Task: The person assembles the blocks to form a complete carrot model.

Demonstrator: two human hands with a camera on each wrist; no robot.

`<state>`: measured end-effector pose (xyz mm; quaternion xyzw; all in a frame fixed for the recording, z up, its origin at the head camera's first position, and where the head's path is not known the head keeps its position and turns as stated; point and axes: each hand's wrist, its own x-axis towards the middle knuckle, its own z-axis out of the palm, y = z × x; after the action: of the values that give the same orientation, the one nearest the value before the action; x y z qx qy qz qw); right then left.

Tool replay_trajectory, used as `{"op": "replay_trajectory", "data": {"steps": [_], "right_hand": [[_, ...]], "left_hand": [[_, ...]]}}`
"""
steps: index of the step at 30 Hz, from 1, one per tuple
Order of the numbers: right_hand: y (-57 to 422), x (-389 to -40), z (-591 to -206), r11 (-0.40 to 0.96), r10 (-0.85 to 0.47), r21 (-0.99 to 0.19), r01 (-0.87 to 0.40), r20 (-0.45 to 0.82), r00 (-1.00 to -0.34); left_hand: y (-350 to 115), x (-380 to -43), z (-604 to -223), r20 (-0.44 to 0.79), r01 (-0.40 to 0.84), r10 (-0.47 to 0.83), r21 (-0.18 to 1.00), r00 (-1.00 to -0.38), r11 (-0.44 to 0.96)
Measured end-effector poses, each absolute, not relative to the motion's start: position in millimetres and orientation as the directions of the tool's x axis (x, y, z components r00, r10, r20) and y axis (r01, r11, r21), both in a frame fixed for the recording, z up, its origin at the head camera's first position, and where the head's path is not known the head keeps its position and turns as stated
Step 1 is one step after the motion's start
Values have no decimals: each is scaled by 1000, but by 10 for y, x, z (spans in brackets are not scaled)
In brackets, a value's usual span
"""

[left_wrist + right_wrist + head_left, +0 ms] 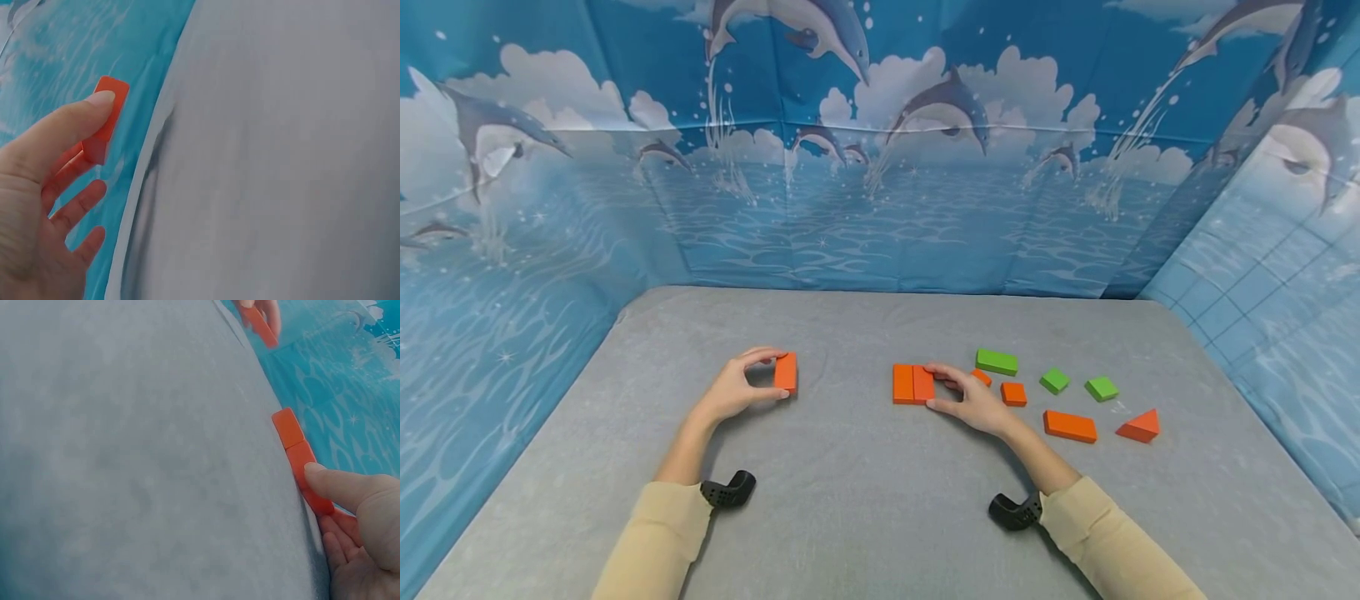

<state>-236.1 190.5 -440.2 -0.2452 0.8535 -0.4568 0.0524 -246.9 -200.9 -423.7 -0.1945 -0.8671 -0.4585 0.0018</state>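
Left grip [737,390] holds an orange block [786,373]; right grip [977,407] holds a paired brick [922,386]; green bar [996,362] nearby.

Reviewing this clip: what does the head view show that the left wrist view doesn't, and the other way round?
Only the head view: the right hand gripping one of two adjoining orange blocks, plus the green blocks and the orange triangle.

Only the left wrist view, plainly: two fingers held out, touching no block.

Both: the left hand pinching an orange block, the gray table and the blue curtain.
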Motion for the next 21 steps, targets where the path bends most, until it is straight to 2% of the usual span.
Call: {"op": "replay_trajectory", "data": {"steps": [11,21], "right_hand": [[1811,-2208,-4162,459,-456,-812,-361,133,-880],[1904,-2350,-4389,487,-461,-789,-375,133,-878]], "left_hand": [[-1322,-2574,-4305,240,416,415,813,-878,407],[-875,-2626,-4431,241,449,453,781,-858,435]]}}
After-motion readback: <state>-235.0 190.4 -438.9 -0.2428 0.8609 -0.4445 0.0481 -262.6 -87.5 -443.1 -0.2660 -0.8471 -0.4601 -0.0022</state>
